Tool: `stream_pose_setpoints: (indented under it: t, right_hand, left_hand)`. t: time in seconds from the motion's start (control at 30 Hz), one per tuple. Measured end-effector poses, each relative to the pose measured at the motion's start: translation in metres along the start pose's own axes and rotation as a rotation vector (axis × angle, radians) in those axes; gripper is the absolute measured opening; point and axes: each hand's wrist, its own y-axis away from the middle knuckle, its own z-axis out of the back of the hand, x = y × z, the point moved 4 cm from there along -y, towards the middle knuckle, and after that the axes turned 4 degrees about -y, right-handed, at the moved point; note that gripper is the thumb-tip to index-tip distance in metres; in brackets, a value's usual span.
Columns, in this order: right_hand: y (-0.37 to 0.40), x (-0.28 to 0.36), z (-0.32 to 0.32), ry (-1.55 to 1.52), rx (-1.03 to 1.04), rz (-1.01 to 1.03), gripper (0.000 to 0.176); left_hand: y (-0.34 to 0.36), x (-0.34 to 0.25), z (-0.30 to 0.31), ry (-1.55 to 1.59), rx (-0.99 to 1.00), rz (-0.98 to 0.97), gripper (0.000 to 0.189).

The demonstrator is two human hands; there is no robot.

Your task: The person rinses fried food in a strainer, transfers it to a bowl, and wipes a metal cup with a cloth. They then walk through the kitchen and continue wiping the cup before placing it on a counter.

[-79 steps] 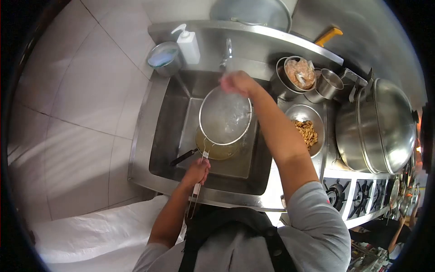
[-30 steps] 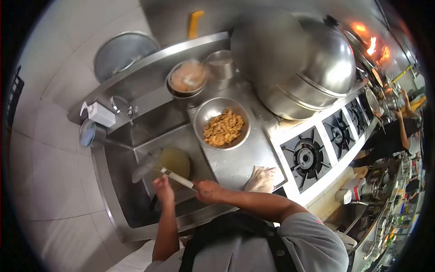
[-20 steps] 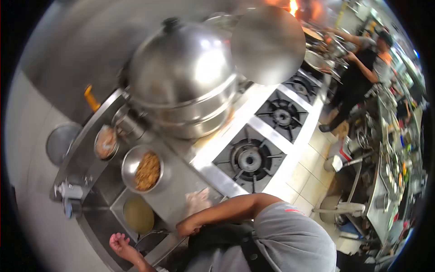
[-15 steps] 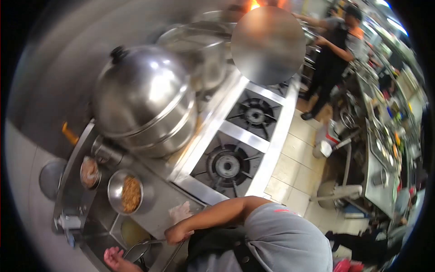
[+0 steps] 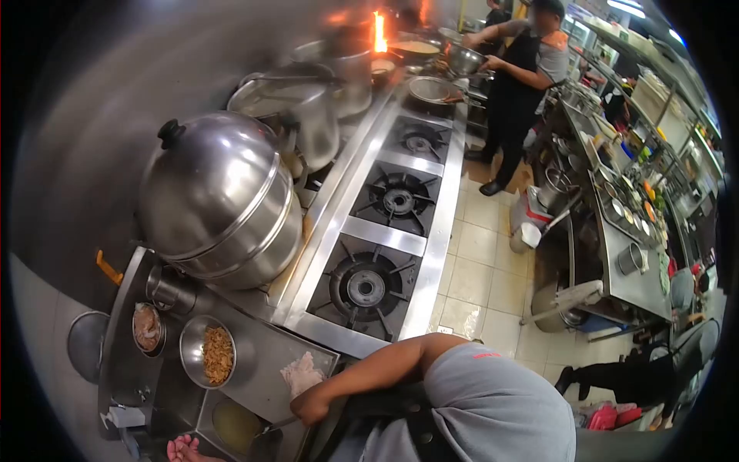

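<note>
My right hand (image 5: 309, 406) is closed around the handle of a metal ladle (image 5: 283, 423). The ladle's bowl end lies low, close to a round container of yellowish liquid (image 5: 235, 424) in the sink. Near the bottom edge, my left hand (image 5: 183, 448) shows loosely curled fingers with nothing visible in them; the frame cuts off part of it. A steel bowl of brown shredded food (image 5: 218, 356) sits on the counter above the container. Beside my right wrist lies a pale, crumpled piece (image 5: 302, 374) whose kind I cannot make out.
A large domed steel steamer (image 5: 219, 200) stands behind the counter. Gas burners (image 5: 366, 289) run along the range, with a tall flame (image 5: 379, 32) at its far end. A co-worker (image 5: 512, 92) there handles a metal bowl (image 5: 466, 59). A tap (image 5: 125, 416) is at the sink's left.
My view has tilted and shifted, showing more of the far range. The ladle's bowl, clearly visible between my hands before, now sits lower and is mostly hidden. My left hand is nearer the bottom edge.
</note>
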Motion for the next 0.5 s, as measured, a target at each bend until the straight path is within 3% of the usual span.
stream_pose_setpoints:
  t: [0.23,0.3,0.33,0.4,0.43,0.5]
  right_hand:
    - [0.036,0.019,-0.008,-0.04,-0.148,0.092,0.019]
    - [0.045,0.016,-0.013,0.006,0.115,0.041,0.023]
    - [0.05,0.014,-0.018,0.014,0.108,0.056,0.023]
    - [0.067,-0.006,-0.017,-0.147,-0.234,-0.139,0.022]
    - [0.075,0.011,0.009,-0.147,-0.247,-0.119,0.022]
    - [0.096,0.03,0.046,-0.659,-0.149,-0.513,0.024]
  left_hand:
    - [0.031,-0.03,-0.029,0.026,0.034,0.025,0.026]
    - [0.044,-0.05,-0.046,0.056,0.041,-0.002,0.025]
    - [0.05,-0.061,-0.057,0.031,0.068,-0.026,0.025]
    - [0.061,-0.072,-0.077,-0.006,0.089,-0.066,0.024]
    - [0.063,-0.063,-0.089,0.004,0.136,0.002,0.023]
    - [0.07,-0.072,-0.108,-0.012,0.182,0.05,0.023]
